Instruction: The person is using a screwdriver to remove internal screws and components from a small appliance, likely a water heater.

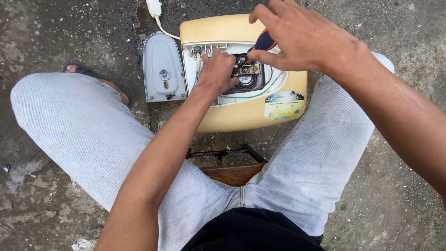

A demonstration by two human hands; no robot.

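A cream-yellow appliance housing (218,32) lies on the concrete ground between my knees, its opened side up and its inner parts showing. My left hand (216,72) reaches into the opening, fingers pinched on something small beside a metal bracket (248,69) and a round black part (246,81). My right hand (297,35) hovers over the opening, shut on a screwdriver with an orange and dark blue handle (265,42). Its tip points down toward the bracket. A green wire (274,83) curves inside the housing.
A grey removed cover plate (162,69) lies to the left of the housing. A white cable with a plug (155,9) leads off at the top. I sit on a low wooden stool (232,172), in grey jeans, one sandalled foot (88,72) at the left.
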